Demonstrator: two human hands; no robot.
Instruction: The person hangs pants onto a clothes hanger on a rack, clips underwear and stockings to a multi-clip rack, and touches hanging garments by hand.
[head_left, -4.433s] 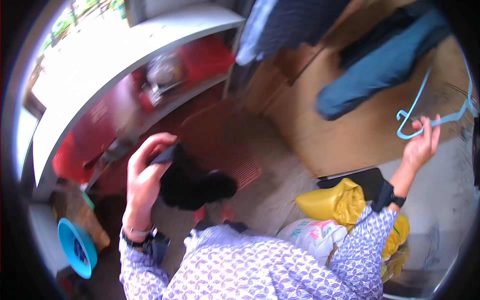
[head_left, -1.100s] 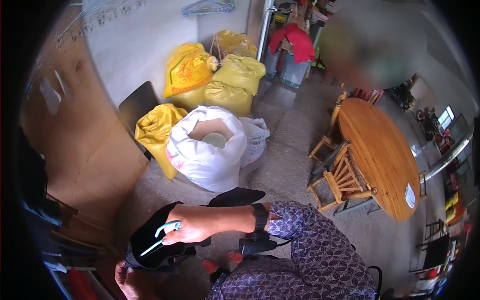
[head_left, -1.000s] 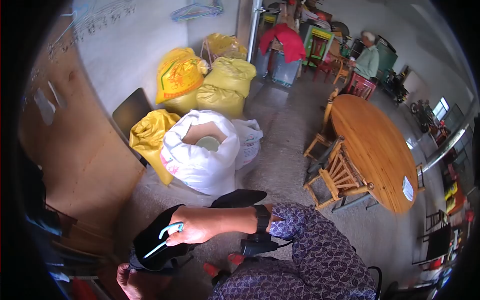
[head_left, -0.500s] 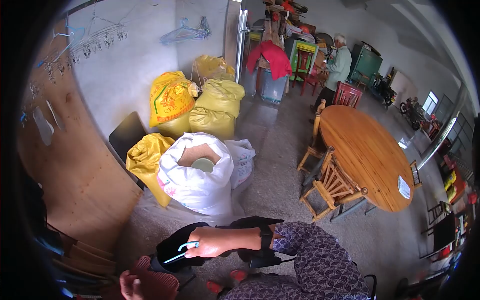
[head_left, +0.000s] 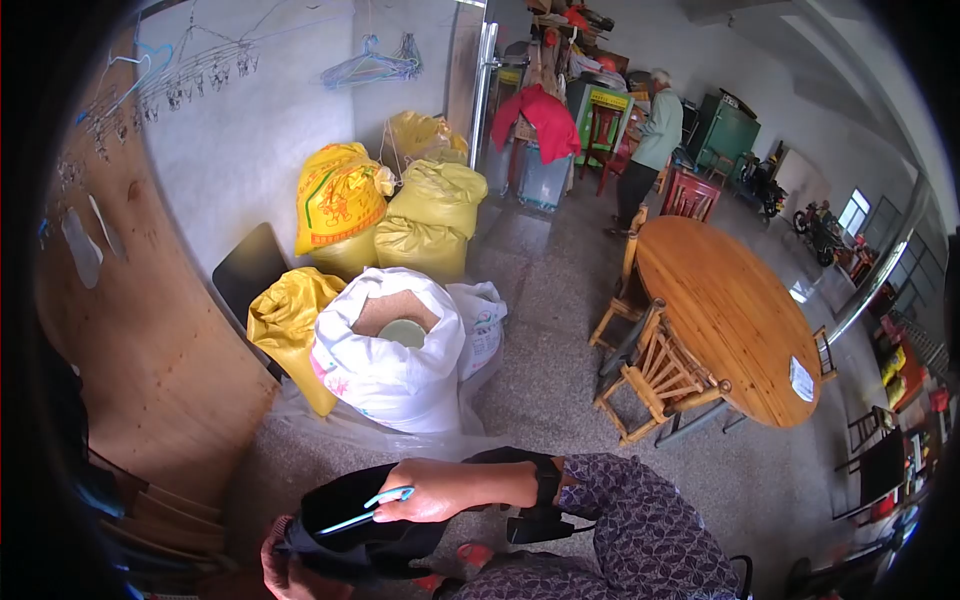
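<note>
My right hand (head_left: 415, 492) is closed around a light blue clothes hanger (head_left: 345, 524), whose hook sticks up beside the thumb. A black garment (head_left: 335, 495) hangs about the hanger and below my forearm; its full shape is hidden. At the garment's left edge is my left hand (head_left: 277, 560), dim and partly cut off by the bottom of the view. Its fingers look curled at the black cloth. A black band (head_left: 547, 481) circles my right wrist.
An open white sack (head_left: 385, 385) of grain with a bowl inside stands ahead, by yellow sacks (head_left: 425, 240). A round wooden table (head_left: 720, 310) and bamboo chair (head_left: 665, 385) are on the right. Hangers (head_left: 370, 65) hang on the wall. A person (head_left: 655, 135) stands behind.
My left hand has come up and right to the garment's edge, and a red-checked thing near it is now mostly covered. My right hand has shifted slightly right and down with the hanger.
</note>
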